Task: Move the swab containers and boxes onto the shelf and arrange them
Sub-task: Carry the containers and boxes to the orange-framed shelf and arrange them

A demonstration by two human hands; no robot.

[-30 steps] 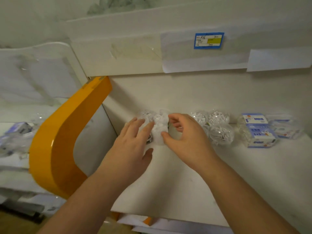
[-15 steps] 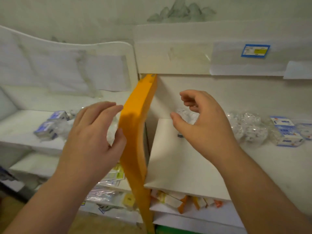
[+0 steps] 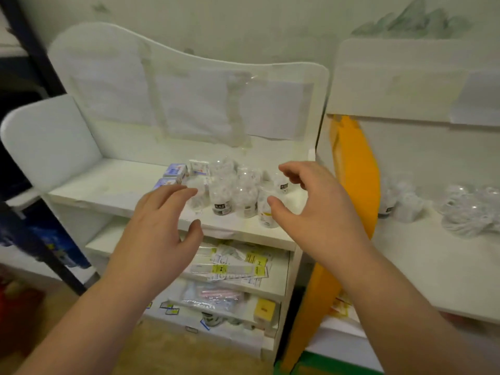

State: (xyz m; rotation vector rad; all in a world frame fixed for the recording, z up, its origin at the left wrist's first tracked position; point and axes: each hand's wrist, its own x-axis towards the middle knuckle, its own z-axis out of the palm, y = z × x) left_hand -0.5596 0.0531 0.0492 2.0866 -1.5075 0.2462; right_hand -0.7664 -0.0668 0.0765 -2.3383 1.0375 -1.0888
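Left hand [image 3: 159,228]: It is held out in front of the left shelf. Its fingers are almost straight and a little spread, and the thumb sticks out to the side. It holds nothing. The fingertips are just in front of a clear tub.

Right hand [image 3: 311,209]: It is held out too, near the left shelf's right end. The fingers are bent in a loose curve with the thumb apart from them. Nothing is in it.

Swab containers on the left shelf [image 3: 232,193]: A bunch of small clear tubs stand close together on the top board, between the two hands and a bit behind them. They are blurry. Some have dark labels low down.

Boxes [image 3: 176,171]: Small blue and white boxes sit at the left end of that bunch, touching the tubs or just beside them.

Left shelf [image 3: 108,185]: White, with a tall curved back board. Flat packs with yellow labels [image 3: 238,266] lie on the lower boards.

Orange divider [image 3: 354,185]: A tall orange board stands between the two shelves.

Right shelf [image 3: 433,266]: White. More clear tubs and round clear packs [image 3: 470,212] sit on it near the back, well apart from the hands.
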